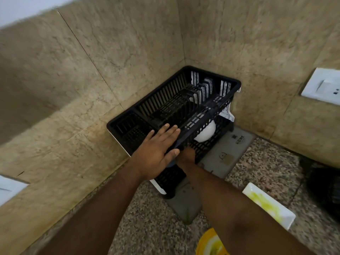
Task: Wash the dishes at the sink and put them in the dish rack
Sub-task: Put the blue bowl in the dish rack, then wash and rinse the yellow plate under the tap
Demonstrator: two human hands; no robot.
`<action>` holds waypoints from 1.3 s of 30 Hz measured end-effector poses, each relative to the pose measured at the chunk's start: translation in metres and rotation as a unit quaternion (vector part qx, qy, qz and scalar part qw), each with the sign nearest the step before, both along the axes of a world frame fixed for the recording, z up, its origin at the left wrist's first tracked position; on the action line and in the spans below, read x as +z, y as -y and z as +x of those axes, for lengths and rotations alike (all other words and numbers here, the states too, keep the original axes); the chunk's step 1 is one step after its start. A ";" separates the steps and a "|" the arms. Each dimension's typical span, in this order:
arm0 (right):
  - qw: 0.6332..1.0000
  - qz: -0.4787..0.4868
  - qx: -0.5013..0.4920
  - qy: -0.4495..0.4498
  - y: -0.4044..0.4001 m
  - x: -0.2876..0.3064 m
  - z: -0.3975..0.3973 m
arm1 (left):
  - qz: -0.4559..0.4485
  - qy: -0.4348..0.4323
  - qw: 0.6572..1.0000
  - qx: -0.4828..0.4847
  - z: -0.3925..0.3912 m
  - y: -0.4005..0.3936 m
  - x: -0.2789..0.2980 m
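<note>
A black dish rack with two levels is set in the corner of the speckled counter, on a grey mat. The left hand is laid flat on the front edge of the top level, with its fingers straight, so this grip is released. The right hand is pushed in under the top level. Its fingers are hidden by the rack, so it cannot be told whether this grip is clenched or grasping something. A white bowl is seen on the lower level, just beside the right hand. Something bluish, maybe another dish, is half hidden under the left thumb. A white tray with green smears and a yellow plate are left on the counter, near the right arm
</note>
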State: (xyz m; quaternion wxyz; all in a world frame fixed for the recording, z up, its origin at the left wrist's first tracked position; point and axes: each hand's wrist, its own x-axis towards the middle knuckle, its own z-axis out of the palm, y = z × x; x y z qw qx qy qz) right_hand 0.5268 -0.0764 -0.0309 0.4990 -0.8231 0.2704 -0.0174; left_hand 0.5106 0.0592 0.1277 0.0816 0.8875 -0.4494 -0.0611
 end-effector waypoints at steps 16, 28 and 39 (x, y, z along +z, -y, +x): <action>0.990 -0.080 0.084 -0.078 0.053 0.053 -0.247 | -0.166 0.007 0.986 0.004 -0.159 0.016 -0.056; 0.977 -0.077 0.119 -0.162 0.070 0.005 -0.391 | 0.013 -0.216 0.889 0.404 -0.295 0.012 -0.149; 0.964 0.128 -0.219 -0.084 0.201 0.050 -0.633 | -0.175 -0.568 0.731 0.335 -0.443 0.174 -0.118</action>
